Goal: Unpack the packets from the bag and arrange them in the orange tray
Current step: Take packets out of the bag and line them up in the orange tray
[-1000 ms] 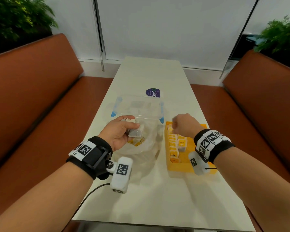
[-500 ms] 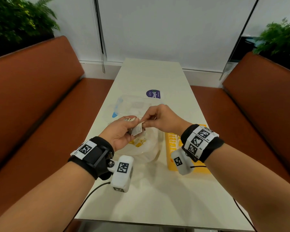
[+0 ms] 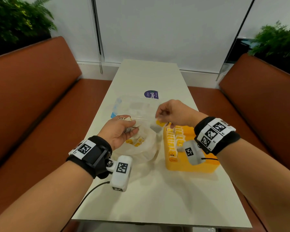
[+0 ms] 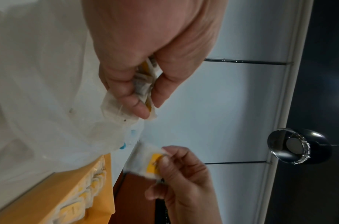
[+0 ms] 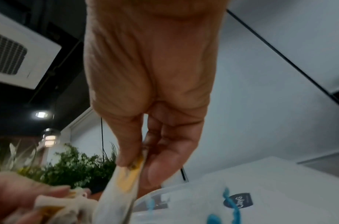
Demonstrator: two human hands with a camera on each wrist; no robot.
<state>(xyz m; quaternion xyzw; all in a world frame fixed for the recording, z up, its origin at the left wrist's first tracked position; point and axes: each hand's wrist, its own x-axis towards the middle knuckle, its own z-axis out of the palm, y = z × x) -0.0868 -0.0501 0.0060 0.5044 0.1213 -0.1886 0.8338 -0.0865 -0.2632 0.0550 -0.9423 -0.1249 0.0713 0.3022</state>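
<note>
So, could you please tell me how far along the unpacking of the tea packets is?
Partly done: rows of packets already stand in the orange tray. In hand: the right hand pinches one packet above the tray, and the left hand holds a small bunch. Left: more packets lie in the bag.

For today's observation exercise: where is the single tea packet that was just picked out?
In the head view the tea packet hangs pinched in the right hand, above the gap between the bag and the orange tray's far left corner.
</note>
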